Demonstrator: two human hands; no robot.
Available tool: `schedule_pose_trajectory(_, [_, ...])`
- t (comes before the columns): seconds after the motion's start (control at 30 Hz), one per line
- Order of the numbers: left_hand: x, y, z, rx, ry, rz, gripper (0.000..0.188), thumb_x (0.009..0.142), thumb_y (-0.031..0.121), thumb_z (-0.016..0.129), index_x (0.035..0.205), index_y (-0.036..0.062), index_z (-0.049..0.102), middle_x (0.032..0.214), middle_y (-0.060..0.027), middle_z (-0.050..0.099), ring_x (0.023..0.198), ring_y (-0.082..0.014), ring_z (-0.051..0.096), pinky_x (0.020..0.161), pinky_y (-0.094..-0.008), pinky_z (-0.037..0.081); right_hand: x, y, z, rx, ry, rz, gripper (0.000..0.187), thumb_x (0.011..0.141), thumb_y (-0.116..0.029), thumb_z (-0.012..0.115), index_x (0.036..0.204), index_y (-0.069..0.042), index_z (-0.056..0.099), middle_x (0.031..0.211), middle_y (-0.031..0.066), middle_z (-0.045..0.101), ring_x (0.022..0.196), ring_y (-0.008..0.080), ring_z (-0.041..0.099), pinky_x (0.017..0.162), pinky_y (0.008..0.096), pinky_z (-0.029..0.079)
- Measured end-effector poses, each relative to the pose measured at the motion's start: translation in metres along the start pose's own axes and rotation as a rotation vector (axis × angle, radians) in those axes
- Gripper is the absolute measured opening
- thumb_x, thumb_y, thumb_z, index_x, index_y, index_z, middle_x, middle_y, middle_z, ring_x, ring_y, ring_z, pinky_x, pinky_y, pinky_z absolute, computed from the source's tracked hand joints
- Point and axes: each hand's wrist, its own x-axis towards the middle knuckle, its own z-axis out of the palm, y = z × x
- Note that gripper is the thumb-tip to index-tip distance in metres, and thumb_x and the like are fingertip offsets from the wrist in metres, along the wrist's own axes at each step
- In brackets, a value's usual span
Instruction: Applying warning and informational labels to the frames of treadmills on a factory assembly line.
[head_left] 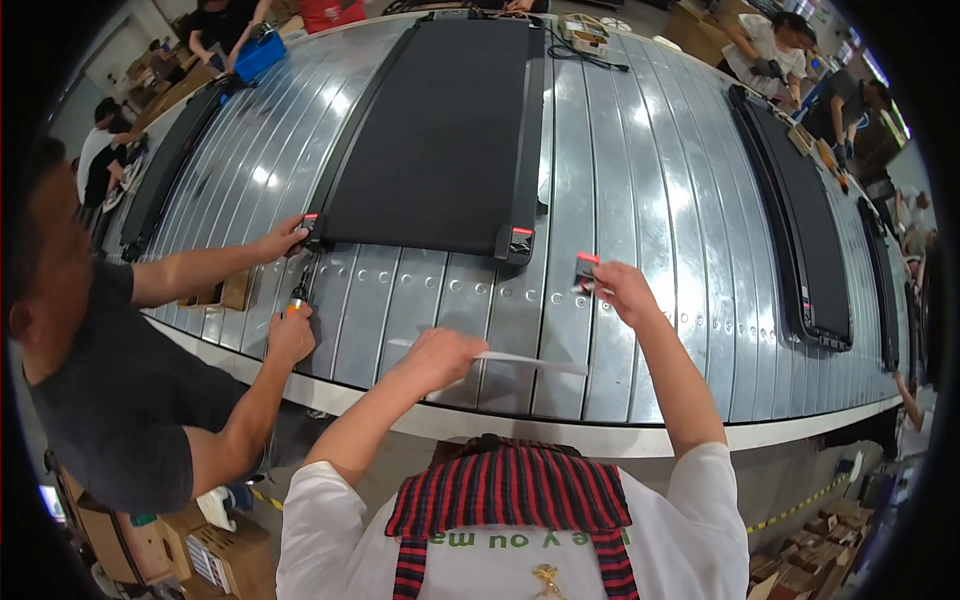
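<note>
My left hand (440, 360) is closed around a thin white sheet (535, 362), seen almost edge-on above the metal slats. Between the fingertips of my right hand (630, 292) is a small black-and-red label (586, 270), raised off the surface. Just beyond lies a black treadmill (440, 140), flat on the slatted table. Its near right corner cap (521, 243) bears a similar black-and-red label. A co-worker's hand (285, 240) touches the near left corner, and their other hand (290, 335) grips an orange-and-black power screwdriver (298, 297).
Metal slats (640, 190) form the long table, with a white front edge (600, 438). More black treadmills (795, 220) lie to the right and another (175, 170) far left. Cables and a small tray (583, 35) sit at the back. Cardboard boxes (225, 550) stand lower left; several people work around.
</note>
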Motion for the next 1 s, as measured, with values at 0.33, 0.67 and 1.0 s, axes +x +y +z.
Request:
schedule_pose_trajectory(0.33, [0.087,-0.071,-0.025,-0.017,0.122,0.174,0.003,0.070,0.005,0.048,0.071,0.0042,0.051,0.085,-0.0128,0.057,0.081,-0.0330,0.055,0.064,-0.0447,0.044,0.118,0.003,0.052,-0.091,0.118,0.085,0.007,0.074,-0.010,0.060,0.074,-0.004,0.056,0.066,0.0015,0.050,0.060,0.0094,0.048,0.052,0.0210,0.040])
schedule_pose_trajectory(0.67, [0.164,-0.100,-0.018,-0.031,0.194,0.272,0.001,0.067,0.001,0.052,0.066,0.0017,0.053,0.119,-0.0140,0.048,0.098,-0.0296,0.052,0.076,-0.0401,0.045,0.160,-0.003,0.062,-0.117,0.044,0.218,0.009,0.076,-0.013,0.062,0.077,-0.008,0.055,0.070,-0.0005,0.051,0.065,0.0097,0.048,0.060,0.0256,0.042])
schedule_pose_trajectory(1.0, [0.168,-0.104,-0.015,-0.022,0.229,0.300,0.001,0.065,0.002,0.053,0.065,0.0017,0.052,0.119,-0.0147,0.048,0.093,-0.0274,0.051,0.072,-0.0381,0.046,0.167,-0.008,0.071,-0.162,0.090,0.251,0.008,0.077,-0.012,0.060,0.079,-0.006,0.055,0.075,0.0028,0.057,0.066,0.0114,0.053,0.059,0.0252,0.042])
